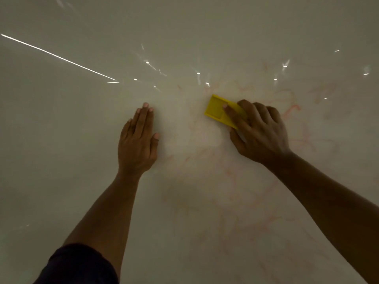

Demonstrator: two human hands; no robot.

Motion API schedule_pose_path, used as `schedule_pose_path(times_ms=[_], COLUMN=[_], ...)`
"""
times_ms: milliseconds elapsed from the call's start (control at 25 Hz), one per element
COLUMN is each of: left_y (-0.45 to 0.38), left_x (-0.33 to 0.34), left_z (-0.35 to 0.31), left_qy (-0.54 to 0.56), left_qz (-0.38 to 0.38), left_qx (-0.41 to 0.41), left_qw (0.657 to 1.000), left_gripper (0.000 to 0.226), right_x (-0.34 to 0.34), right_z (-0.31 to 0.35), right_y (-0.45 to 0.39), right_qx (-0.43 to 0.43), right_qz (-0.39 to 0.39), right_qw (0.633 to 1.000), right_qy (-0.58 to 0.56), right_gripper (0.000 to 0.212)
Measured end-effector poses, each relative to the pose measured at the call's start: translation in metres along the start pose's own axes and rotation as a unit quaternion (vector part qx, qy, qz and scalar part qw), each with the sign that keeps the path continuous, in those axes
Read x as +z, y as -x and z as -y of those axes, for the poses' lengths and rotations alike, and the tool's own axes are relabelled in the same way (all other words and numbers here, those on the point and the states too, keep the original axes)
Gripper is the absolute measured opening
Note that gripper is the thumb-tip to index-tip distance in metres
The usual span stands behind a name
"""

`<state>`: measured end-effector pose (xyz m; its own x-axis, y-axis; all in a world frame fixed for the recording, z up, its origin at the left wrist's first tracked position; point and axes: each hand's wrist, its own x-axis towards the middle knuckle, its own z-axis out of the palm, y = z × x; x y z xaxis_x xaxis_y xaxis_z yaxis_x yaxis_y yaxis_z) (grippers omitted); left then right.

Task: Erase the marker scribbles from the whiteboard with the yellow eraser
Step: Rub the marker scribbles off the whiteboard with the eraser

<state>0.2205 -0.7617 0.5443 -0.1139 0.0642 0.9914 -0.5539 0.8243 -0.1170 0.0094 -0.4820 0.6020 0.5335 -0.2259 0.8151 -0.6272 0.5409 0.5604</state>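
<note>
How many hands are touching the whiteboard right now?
2. The left hand lies flat on the whiteboard, left of centre. The right hand grips the yellow eraser and presses it to the board, right of centre.

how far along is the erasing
Partly done: the whiteboard left of the yellow eraser looks clean. In hand: the right hand grips the eraser; the left hand rests flat. Left: faint red scribbles right of and below it.
</note>
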Motion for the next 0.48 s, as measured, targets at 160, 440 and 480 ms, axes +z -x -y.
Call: schedule_pose_path(times_ms=[160,440,480], left_y=[0.019,0.021,0.022], left_x=[0.015,0.028,0.028], left_z=[0.029,0.042,0.043], left_qy=[0.044,0.065,0.067], left_qz=[0.013,-0.008,-0.012], left_qx=[-0.042,-0.018,-0.013], left_qw=[0.998,0.998,0.998], left_gripper=[0.063,0.061,0.061], right_x=[0.027,0.055,0.056], right_z=[0.032,0.109,0.12], right_y=[-0.027,-0.052,-0.045], right_qx=[0.017,0.003,-0.022], right_qz=[-0.001,-0.027,-0.018], right_qw=[1.0,0.997,0.996], right_qy=[-0.014,-0.066,-0.082], right_gripper=[0.048,0.038,0.038])
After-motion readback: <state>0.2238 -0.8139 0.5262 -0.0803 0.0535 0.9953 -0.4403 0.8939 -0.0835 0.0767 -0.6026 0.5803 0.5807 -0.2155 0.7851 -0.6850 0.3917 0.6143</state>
